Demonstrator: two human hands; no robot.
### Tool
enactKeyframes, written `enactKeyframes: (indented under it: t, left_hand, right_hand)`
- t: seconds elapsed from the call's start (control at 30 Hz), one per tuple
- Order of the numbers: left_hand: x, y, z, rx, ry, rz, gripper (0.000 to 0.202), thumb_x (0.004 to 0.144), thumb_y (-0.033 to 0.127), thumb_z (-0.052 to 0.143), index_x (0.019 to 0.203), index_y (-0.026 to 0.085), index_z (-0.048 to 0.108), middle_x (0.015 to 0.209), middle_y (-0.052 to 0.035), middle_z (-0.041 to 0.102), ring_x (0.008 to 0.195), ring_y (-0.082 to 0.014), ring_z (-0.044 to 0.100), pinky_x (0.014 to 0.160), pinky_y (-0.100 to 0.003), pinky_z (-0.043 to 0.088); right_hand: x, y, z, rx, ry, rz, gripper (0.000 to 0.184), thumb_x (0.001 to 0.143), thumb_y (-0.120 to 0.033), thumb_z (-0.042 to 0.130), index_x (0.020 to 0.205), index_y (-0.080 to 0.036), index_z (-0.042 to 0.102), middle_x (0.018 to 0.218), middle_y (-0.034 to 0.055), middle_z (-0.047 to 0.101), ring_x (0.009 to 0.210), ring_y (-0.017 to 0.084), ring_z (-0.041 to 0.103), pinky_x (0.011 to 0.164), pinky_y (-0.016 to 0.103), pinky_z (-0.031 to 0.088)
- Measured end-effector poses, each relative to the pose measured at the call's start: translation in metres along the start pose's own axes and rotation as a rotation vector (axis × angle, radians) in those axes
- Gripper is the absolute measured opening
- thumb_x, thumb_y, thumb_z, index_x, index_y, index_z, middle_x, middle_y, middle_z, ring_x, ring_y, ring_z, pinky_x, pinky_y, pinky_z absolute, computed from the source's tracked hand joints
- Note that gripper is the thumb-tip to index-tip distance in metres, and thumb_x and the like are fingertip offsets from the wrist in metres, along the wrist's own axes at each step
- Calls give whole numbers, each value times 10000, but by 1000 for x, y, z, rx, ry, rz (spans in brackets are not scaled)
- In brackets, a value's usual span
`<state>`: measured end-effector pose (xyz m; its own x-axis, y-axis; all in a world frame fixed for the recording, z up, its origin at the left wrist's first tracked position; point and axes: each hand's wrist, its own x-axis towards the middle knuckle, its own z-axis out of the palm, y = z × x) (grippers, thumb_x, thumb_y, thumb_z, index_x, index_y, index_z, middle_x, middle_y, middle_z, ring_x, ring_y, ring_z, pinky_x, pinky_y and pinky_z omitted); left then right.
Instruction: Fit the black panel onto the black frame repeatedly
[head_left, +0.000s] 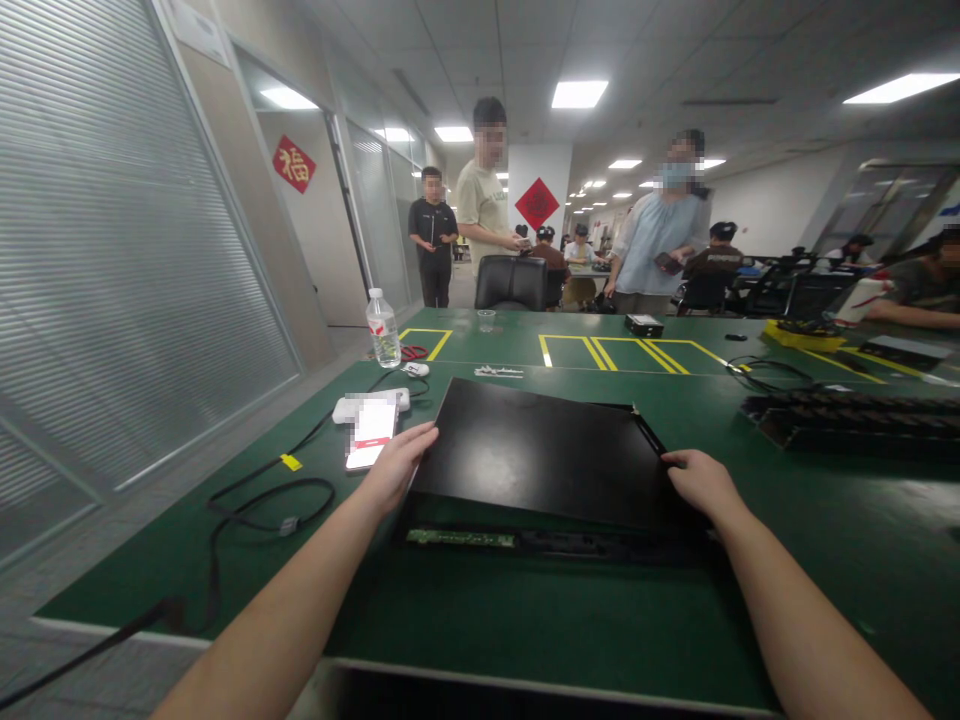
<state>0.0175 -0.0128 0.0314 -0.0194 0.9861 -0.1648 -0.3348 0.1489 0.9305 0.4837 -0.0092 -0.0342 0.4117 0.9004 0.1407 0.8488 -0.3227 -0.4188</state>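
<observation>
A flat black panel (540, 450) is tilted over a shallow black case (600, 545) on the green table. My left hand (401, 468) grips the panel's left edge, fingers closed around it. On the opposite edge, my right hand (703, 482) pinches the panel close to the case's right side rail. The panel lies askew to the case, and a green circuit board (461, 539) shows in the gap along the near side. Most of the case's inside is hidden under the panel. A phone (373, 432) with a lit screen lies just beyond my left hand.
A white power strip (371, 404), black cable (274, 490) and water bottle (384, 330) are on the left. Beyond the panel stands a plastic cup (486, 321). Black slotted racks (862, 420) and a yellow tray (802, 335) occupy the right. Several people stand or sit beyond the table.
</observation>
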Motion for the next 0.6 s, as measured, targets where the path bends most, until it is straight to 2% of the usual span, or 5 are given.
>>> enactKeyframes:
  t: [0.1, 0.23, 0.37, 0.47, 0.6]
  left_hand:
    - [-5, 1, 0, -3, -58, 13, 512, 694, 101, 847, 1199, 124, 767, 1061, -137, 817, 954, -274, 788, 736, -273, 637]
    - [-5, 1, -1, -11, -66, 26, 558, 659, 90, 851, 1209, 114, 757, 1057, -145, 817, 992, -288, 782, 779, -289, 639]
    - [-1, -2, -3, -8, -77, 51, 612, 618, 127, 886, 1217, 127, 758, 1084, -143, 815, 1023, -306, 774, 800, -311, 641]
    - [0, -3, -4, -19, -102, 89, 695, 567, 176, 931, 1238, 141, 756, 1134, -149, 805, 1076, -336, 757, 840, -349, 641]
    - [-1, -4, -4, -15, -123, 141, 784, 514, 251, 979, 1257, 149, 750, 1186, -156, 790, 1153, -368, 723, 926, -402, 622]
  right_hand:
    - [-2, -2, -1, -12, -16, 1, 390, 793, -161, 578, 1092, -206, 825, 1137, 109, 778, 1072, 288, 725, 894, 348, 561]
    - [-1, -3, -2, -24, -33, 7, 352, 817, -198, 587, 1077, -204, 824, 1126, 116, 778, 1063, 295, 725, 886, 351, 556]
    - [1, 0, -1, 15, -7, 14, 316, 813, -219, 607, 1052, -222, 813, 1112, 98, 781, 1039, 285, 729, 865, 343, 556]
    - [4, 2, 1, 104, 23, 30, 326, 833, -257, 608, 1105, -223, 786, 1122, 87, 780, 1036, 271, 729, 874, 343, 557]
    - [5, 1, 0, 136, 27, 44, 377, 917, -367, 539, 1137, -173, 777, 1140, 142, 772, 1029, 288, 729, 872, 366, 559]
